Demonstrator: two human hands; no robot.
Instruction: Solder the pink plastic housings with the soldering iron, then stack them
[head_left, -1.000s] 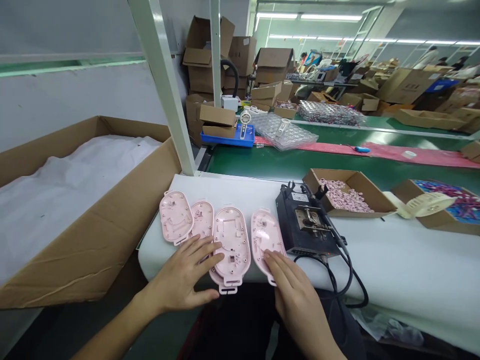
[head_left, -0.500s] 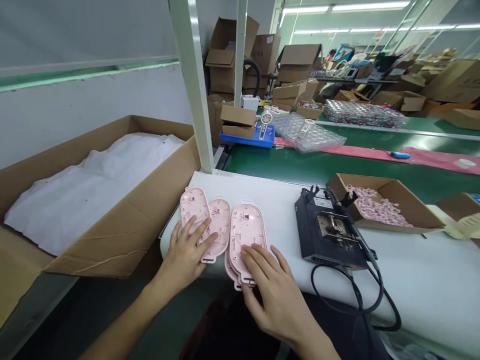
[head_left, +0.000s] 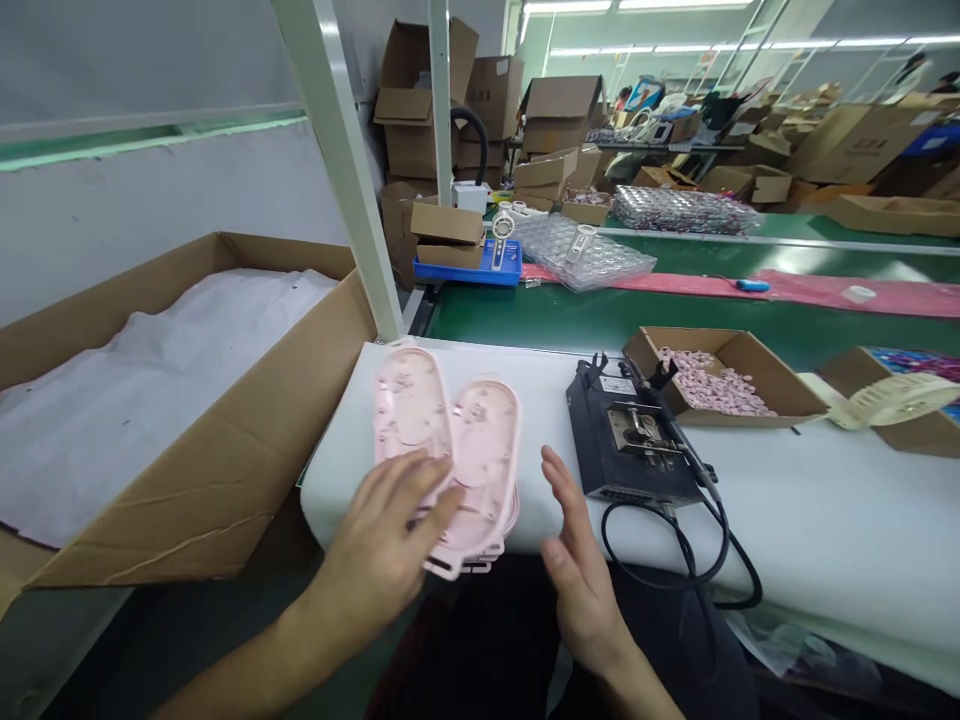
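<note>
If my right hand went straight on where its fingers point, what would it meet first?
Likely the right pink shell, ahead and left of your right hand; depth is unclear, so it might instead skim past over the white tabletop.

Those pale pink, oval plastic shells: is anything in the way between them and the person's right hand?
Nothing visible blocks the right hand from the pale pink, oval plastic shells; white tabletop shows in the gap. The black, boxy device stands right of that gap.
</note>
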